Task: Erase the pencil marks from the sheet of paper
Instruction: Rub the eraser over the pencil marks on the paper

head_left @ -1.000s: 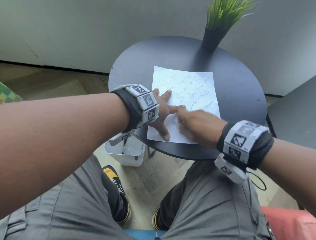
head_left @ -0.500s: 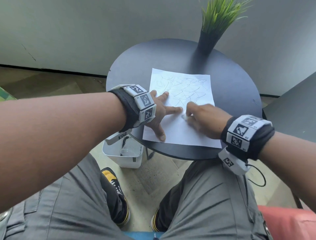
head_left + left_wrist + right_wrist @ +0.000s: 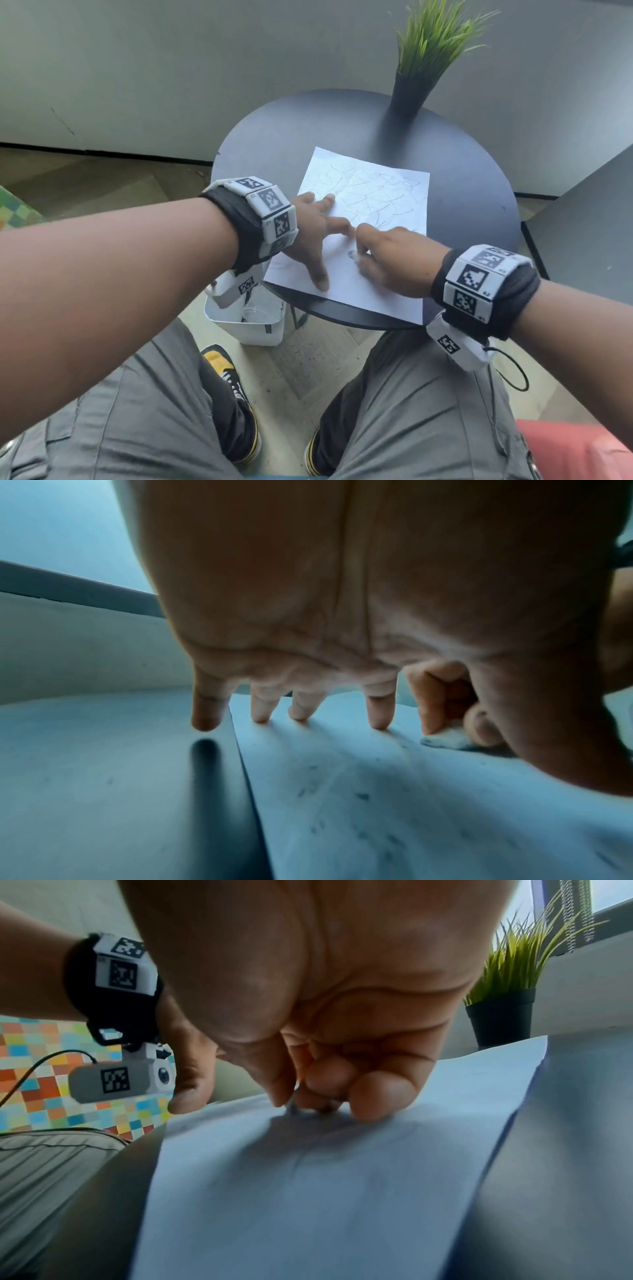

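Observation:
A white sheet of paper (image 3: 376, 209) lies on the round dark table (image 3: 462, 178), with pencil scribbles over its far half. My left hand (image 3: 315, 236) is spread flat on the sheet's left side, its fingertips (image 3: 378, 721) pressing the paper down. My right hand (image 3: 387, 260) sits just right of it, fingers curled, pinching a small white eraser (image 3: 445, 738) against the paper. In the right wrist view the eraser (image 3: 294, 1108) is almost hidden between thumb and fingers. The near half of the paper (image 3: 308, 1191) looks mostly blank.
A potted green grass plant (image 3: 421, 61) stands at the table's far edge. A white bin (image 3: 246, 318) sits on the floor below the table's left edge. A second dark surface (image 3: 589, 219) is at the right. My knees are under the near edge.
The right hand has shifted slightly along the paper with the eraser, moving back and forth near the left hand. The left hand stays pressed on the sheet.

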